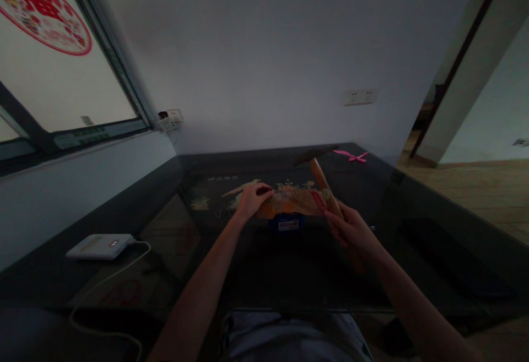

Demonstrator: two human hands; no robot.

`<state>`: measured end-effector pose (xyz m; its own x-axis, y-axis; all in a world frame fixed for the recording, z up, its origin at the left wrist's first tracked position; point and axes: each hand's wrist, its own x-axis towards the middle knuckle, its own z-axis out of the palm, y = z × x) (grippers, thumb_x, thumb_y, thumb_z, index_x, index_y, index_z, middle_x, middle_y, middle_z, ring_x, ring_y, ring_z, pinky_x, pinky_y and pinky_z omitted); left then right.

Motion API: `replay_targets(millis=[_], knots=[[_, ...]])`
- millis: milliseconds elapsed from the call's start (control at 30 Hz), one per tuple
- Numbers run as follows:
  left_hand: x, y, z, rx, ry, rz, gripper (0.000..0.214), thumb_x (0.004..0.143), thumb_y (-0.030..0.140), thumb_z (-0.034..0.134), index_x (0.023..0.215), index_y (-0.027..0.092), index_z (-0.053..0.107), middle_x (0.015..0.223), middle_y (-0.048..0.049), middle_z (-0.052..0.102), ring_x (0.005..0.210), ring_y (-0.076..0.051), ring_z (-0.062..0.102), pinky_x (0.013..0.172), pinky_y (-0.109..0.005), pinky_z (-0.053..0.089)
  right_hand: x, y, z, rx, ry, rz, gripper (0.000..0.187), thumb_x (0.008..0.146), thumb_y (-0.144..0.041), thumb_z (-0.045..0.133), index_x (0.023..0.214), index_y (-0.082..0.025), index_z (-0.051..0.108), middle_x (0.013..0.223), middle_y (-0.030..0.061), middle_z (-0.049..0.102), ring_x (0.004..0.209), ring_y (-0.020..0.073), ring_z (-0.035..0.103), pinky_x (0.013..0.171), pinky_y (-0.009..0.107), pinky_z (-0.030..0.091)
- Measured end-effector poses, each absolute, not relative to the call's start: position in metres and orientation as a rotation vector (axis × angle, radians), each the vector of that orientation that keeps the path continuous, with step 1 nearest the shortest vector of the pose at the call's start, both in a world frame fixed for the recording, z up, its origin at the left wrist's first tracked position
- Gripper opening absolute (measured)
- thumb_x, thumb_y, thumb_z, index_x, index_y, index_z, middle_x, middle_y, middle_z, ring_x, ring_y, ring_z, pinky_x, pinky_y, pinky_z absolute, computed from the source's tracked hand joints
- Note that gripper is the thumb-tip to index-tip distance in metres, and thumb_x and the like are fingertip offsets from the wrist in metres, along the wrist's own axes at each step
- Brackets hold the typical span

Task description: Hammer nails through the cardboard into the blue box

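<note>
My left hand (251, 201) is closed in a pinch at the left end of a shiny, crinkled packet (295, 202), orange and speckled brown with a red band at its right side. The fingers of my right hand (351, 227) wrap round the wooden handle of a hammer (320, 177). Its long, narrow dark head points up and away, above the table. The handle crosses the packet's right end, and I cannot tell whether the right fingers also grip the packet. Beneath the packet is a blue object (288, 223) with a pale label, partly hidden.
A black glossy table (289, 279) with a printed floral pattern reaches the wall. To the left lies a white power bank (101, 246) with a white cable (111, 276). A pink ribbon (357, 157) rests at the far right, and a dark flat object (454, 257) lies nearer.
</note>
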<state>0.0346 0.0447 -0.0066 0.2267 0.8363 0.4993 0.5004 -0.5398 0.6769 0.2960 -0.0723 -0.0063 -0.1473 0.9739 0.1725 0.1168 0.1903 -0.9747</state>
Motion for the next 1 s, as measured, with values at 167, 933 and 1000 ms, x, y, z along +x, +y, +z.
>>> replay_targets(millis=[167, 933, 1000], knots=[[0.035, 0.045, -0.007, 2.165, 1.240, 1.231, 0.013, 0.075, 0.027, 0.062, 0.080, 0.016, 0.067, 0.081, -0.0040, 0.069, 0.076, -0.017, 0.064, 0.074, -0.030, 0.049, 0.296, -0.071, -0.008, -1.100, -1.499, 1.094, 0.030, 0.081, -0.044, 0.053, 0.095, -0.018, 0.046, 0.044, -0.0114, 0.039, 0.027, 0.0047, 0.034, 0.026, 0.016, 0.026], [-0.054, 0.035, 0.018, 2.023, 1.362, 1.285, 0.031, 0.078, 0.035, 0.056, 0.100, 0.014, 0.060, 0.099, -0.0100, 0.066, 0.089, -0.018, 0.063, 0.080, -0.032, 0.050, 0.295, -0.076, -0.007, -1.044, -1.434, 1.209, 0.029, 0.081, -0.045, 0.054, 0.074, -0.021, 0.040, 0.045, -0.0102, 0.041, 0.027, 0.0034, 0.033, 0.026, 0.016, 0.026], [-0.088, 0.036, 0.007, 2.075, 1.627, 1.091, 0.024, 0.077, 0.033, 0.056, 0.092, 0.016, 0.062, 0.092, -0.0078, 0.068, 0.082, -0.019, 0.064, 0.076, -0.032, 0.050, 0.295, -0.077, -0.007, -1.048, -1.425, 1.212, 0.028, 0.081, -0.045, 0.054, 0.075, -0.021, 0.041, 0.044, -0.0102, 0.041, 0.026, 0.0035, 0.033, 0.026, 0.016, 0.026]])
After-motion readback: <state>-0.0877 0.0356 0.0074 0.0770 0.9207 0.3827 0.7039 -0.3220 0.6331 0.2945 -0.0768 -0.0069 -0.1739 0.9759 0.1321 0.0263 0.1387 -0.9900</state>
